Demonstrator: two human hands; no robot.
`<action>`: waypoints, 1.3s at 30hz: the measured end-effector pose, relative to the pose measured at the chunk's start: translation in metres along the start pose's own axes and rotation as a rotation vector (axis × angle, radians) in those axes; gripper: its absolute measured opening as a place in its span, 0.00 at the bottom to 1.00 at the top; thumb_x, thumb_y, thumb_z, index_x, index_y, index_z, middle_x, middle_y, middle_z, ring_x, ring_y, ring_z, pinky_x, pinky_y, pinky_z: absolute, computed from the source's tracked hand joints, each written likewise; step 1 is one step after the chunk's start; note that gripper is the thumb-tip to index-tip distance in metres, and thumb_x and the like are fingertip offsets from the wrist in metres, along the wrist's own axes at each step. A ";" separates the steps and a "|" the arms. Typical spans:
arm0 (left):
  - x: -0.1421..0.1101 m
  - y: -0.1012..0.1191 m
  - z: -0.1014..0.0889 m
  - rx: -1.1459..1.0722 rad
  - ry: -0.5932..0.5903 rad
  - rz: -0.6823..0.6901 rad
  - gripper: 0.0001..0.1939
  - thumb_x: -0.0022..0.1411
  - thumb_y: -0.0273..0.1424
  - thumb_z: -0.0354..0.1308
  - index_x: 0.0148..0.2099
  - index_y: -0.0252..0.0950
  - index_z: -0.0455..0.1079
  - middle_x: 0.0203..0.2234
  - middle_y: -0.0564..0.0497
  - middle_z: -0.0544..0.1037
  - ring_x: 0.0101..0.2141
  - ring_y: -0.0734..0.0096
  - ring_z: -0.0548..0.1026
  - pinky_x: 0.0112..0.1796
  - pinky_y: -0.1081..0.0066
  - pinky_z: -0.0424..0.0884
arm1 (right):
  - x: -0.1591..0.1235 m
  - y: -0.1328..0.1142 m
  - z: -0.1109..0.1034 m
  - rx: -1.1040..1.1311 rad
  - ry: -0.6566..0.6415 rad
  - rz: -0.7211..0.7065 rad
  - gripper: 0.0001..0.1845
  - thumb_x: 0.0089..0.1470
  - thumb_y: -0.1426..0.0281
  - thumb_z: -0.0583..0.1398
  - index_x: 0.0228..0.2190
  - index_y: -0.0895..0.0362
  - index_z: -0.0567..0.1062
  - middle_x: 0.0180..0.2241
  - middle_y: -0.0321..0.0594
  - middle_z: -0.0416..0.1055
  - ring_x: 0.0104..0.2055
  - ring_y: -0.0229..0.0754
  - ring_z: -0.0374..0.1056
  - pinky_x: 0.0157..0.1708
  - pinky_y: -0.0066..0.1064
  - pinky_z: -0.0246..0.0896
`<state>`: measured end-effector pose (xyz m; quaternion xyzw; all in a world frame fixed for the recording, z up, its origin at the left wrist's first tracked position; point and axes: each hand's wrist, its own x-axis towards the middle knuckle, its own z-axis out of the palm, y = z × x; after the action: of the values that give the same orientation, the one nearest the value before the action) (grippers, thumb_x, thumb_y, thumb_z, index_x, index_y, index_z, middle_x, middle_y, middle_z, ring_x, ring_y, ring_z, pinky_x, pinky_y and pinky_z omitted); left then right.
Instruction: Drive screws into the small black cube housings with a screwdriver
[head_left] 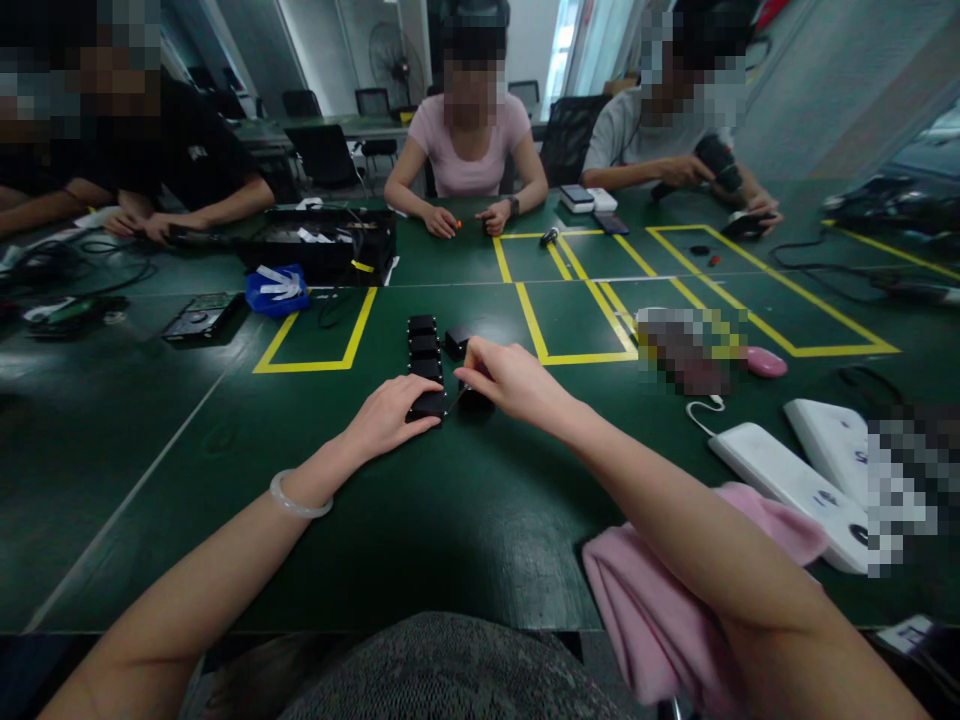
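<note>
Small black rectangular blocks (424, 345) stand in a row on the green table in front of me. My left hand (379, 415), with a pale bangle on the wrist, holds the nearest black block (429, 404) between its thumb and fingers. Just right of it my right hand (510, 378) is closed in a pinch. A thin dark piece shows below its fingertips, slanting toward the held block; its kind cannot be made out. Two more black blocks lie by the right hand: one (456, 342) beyond the fingers, another (476, 400) partly hidden under them.
Yellow tape outlines (585, 358) mark the table. A blue bundle (277, 290) and a black open case (322, 240) lie at left. White power banks (795, 490), a pink mouse-like object (765, 362) and pink cloth (637, 600) are at right. Several people sit opposite.
</note>
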<state>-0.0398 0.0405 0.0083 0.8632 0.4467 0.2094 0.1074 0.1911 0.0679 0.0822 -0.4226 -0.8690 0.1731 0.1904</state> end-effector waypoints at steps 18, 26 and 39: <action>0.060 -0.013 -0.028 0.037 -0.236 0.143 0.15 0.64 0.27 0.50 0.42 0.45 0.77 0.44 0.50 0.74 0.47 0.57 0.68 0.49 0.55 0.64 | 0.003 -0.018 -0.002 -0.190 -0.054 -0.056 0.12 0.66 0.62 0.54 0.38 0.56 0.72 0.29 0.41 0.73 0.31 0.42 0.68 0.28 0.29 0.42; 0.080 -0.011 -0.018 0.141 -0.199 0.085 0.11 0.65 0.28 0.51 0.38 0.39 0.76 0.39 0.45 0.72 0.44 0.54 0.67 0.47 0.54 0.63 | 0.001 -0.014 -0.002 -0.232 -0.083 -0.021 0.13 0.67 0.62 0.53 0.41 0.57 0.73 0.32 0.45 0.76 0.32 0.44 0.69 0.28 0.30 0.43; 0.032 0.016 -0.042 0.095 -0.398 -0.036 0.07 0.61 0.31 0.59 0.42 0.37 0.68 0.34 0.51 0.72 0.32 0.67 0.71 0.30 0.71 0.62 | 0.009 -0.017 -0.006 -0.180 -0.104 -0.116 0.10 0.64 0.67 0.52 0.44 0.56 0.69 0.37 0.43 0.76 0.33 0.44 0.69 0.28 0.30 0.44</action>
<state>-0.0306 0.0573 0.0599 0.8835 0.4413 0.0115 0.1567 0.1779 0.0659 0.0964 -0.3773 -0.9128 0.1045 0.1162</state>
